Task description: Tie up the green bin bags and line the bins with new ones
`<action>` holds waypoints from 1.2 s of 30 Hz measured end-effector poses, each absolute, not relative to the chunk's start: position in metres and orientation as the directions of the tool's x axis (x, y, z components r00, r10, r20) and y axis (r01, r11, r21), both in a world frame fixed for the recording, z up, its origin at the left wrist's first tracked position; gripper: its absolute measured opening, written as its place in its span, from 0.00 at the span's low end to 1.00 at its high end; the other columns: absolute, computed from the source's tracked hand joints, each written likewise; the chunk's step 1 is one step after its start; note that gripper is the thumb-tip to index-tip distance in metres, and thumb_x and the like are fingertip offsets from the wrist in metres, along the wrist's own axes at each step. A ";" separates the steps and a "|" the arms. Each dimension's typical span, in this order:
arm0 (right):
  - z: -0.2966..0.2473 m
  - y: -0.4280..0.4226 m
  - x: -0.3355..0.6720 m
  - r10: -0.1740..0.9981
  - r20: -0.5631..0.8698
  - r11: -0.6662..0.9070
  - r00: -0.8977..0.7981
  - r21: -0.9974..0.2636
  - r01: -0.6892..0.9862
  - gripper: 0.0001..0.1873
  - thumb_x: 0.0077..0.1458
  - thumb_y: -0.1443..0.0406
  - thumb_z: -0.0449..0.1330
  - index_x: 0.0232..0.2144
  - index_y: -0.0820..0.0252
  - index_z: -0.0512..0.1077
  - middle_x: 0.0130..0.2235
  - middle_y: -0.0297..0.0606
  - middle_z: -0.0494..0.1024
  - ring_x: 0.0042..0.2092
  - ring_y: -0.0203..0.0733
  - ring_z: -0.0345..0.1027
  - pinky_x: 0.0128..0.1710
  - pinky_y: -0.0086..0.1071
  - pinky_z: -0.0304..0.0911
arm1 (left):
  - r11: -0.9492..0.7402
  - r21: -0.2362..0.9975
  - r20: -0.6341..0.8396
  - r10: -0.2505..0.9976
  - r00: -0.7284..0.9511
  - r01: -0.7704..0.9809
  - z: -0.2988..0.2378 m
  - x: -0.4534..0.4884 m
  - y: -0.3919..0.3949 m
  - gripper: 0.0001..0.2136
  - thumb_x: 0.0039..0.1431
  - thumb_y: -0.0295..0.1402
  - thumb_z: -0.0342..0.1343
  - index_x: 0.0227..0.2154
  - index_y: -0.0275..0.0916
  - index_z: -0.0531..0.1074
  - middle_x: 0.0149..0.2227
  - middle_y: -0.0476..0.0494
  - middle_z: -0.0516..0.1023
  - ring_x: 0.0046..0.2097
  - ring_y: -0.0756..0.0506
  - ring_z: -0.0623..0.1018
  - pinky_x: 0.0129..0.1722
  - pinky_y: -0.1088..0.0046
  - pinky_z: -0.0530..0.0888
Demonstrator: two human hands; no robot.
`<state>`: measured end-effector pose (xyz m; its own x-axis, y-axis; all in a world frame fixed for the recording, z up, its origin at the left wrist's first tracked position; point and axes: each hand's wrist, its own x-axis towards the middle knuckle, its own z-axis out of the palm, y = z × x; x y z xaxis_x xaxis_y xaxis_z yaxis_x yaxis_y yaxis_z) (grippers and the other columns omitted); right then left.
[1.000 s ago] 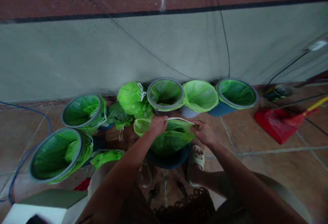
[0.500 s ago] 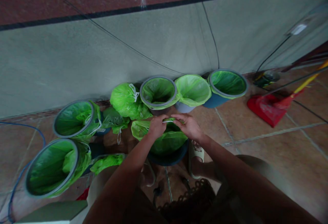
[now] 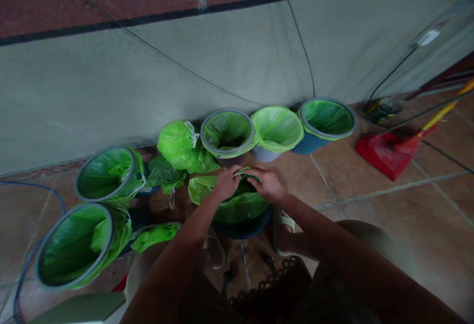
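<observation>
Between my feet stands a dark blue bin point(image 3: 242, 230) with a green garbage bag point(image 3: 240, 208) spread inside it and over part of its rim. My left hand point(image 3: 226, 183) pinches the bag's far edge, where a white drawstring shows. Close by on the right, my right hand point(image 3: 269, 184) grips the same edge, fingers bent around the plastic. A short stretch of the edge runs between both hands above the bin. Part of the bag hangs out past my left forearm. The bin's far rim is hidden by the hands and plastic.
Along the wall stand lined bins: a grey-rimmed bin point(image 3: 227, 112), a pale bin point(image 3: 266, 154) and a blue bin point(image 3: 313, 145). A tied green bag point(image 3: 177, 143) sits beside them. Two lined bins lean at left, the nearer bin point(image 3: 40, 260) largest. A red dustpan point(image 3: 385, 153) lies right.
My hands have shifted slightly apart along the bag's edge, and the bag's mouth between them gapes a little more. The view has drifted slightly.
</observation>
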<state>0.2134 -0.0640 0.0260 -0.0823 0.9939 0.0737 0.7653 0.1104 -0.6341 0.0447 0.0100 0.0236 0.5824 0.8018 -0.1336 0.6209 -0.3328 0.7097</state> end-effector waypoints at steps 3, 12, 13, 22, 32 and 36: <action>0.027 -0.063 0.214 1.000 0.012 0.023 -0.021 -0.652 0.758 0.17 0.59 0.68 0.54 0.49 0.55 0.75 0.47 0.37 0.80 0.47 0.42 0.73 0.51 0.33 0.64 | -0.303 0.744 -0.134 0.805 0.578 0.595 0.023 0.044 0.010 0.16 0.58 0.25 0.50 0.48 0.38 0.74 0.46 0.43 0.80 0.47 0.44 0.78 0.53 0.67 0.72; 0.029 -0.063 0.214 0.998 -0.018 0.041 -0.061 -0.555 0.831 0.16 0.59 0.69 0.52 0.41 0.55 0.79 0.42 0.37 0.81 0.41 0.40 0.74 0.44 0.29 0.64 | 0.081 0.942 -0.262 0.783 0.563 0.327 0.026 0.041 0.014 0.20 0.49 0.22 0.53 0.47 0.34 0.75 0.44 0.42 0.82 0.45 0.46 0.80 0.50 0.67 0.74; 0.029 -0.063 0.214 0.997 -0.033 0.043 -0.071 -0.528 0.848 0.17 0.59 0.69 0.51 0.40 0.55 0.79 0.42 0.37 0.81 0.41 0.41 0.73 0.44 0.29 0.63 | 0.120 0.945 -0.280 0.773 0.569 0.303 0.028 0.040 0.014 0.20 0.49 0.22 0.54 0.48 0.33 0.74 0.44 0.42 0.82 0.45 0.46 0.80 0.49 0.67 0.74; 0.038 -0.062 0.206 0.988 -0.135 0.016 -0.078 -0.410 0.912 0.17 0.59 0.71 0.49 0.38 0.59 0.79 0.40 0.43 0.79 0.41 0.43 0.73 0.41 0.31 0.62 | 0.125 0.930 -0.307 0.780 0.546 0.345 0.028 0.042 0.012 0.18 0.50 0.29 0.61 0.46 0.33 0.75 0.41 0.40 0.82 0.41 0.45 0.80 0.45 0.68 0.75; 0.035 -0.061 0.203 0.978 -0.168 0.042 -0.122 -0.414 0.909 0.17 0.64 0.67 0.48 0.41 0.61 0.77 0.43 0.43 0.78 0.45 0.41 0.71 0.46 0.29 0.61 | -0.125 0.901 -0.126 0.841 0.527 0.416 0.029 0.044 0.012 0.15 0.52 0.24 0.58 0.43 0.38 0.77 0.39 0.45 0.83 0.41 0.46 0.81 0.45 0.70 0.76; 0.037 -0.060 0.203 0.977 -0.183 0.032 -0.114 -0.399 0.916 0.16 0.64 0.68 0.48 0.39 0.61 0.77 0.43 0.44 0.78 0.44 0.42 0.71 0.45 0.30 0.61 | -0.108 0.917 -0.131 0.826 0.548 0.383 0.024 0.046 0.011 0.16 0.51 0.26 0.61 0.45 0.37 0.75 0.38 0.45 0.83 0.41 0.46 0.81 0.45 0.71 0.75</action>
<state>0.2031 -0.0598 0.0367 -0.1138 0.9765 -0.1829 0.9165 0.0321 -0.3988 0.0459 0.0107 0.0244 0.5476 0.8264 -0.1309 0.3830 -0.1084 0.9174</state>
